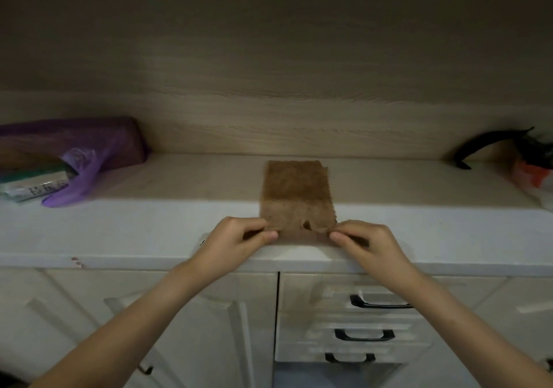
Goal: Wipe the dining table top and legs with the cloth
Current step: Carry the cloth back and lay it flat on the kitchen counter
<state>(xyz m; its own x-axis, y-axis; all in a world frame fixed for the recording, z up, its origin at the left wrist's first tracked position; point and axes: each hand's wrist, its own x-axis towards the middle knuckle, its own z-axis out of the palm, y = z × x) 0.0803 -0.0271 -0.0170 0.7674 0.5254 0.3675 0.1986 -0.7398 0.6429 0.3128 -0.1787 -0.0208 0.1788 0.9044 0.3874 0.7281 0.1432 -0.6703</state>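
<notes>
Brown cloth (296, 190), flat on the pale surface (149, 226); left hand (239, 238) and right hand (368, 241), fingers (266, 235) clamped on its near corners, likely to lift it spread.

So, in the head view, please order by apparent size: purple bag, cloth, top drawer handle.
1. purple bag, though it runs off the left edge
2. cloth
3. top drawer handle, clearly the smallest

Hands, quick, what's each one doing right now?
Left hand: pinches the brown cloth at its near left corner.
Right hand: pinches the cloth at its near right corner.
</notes>
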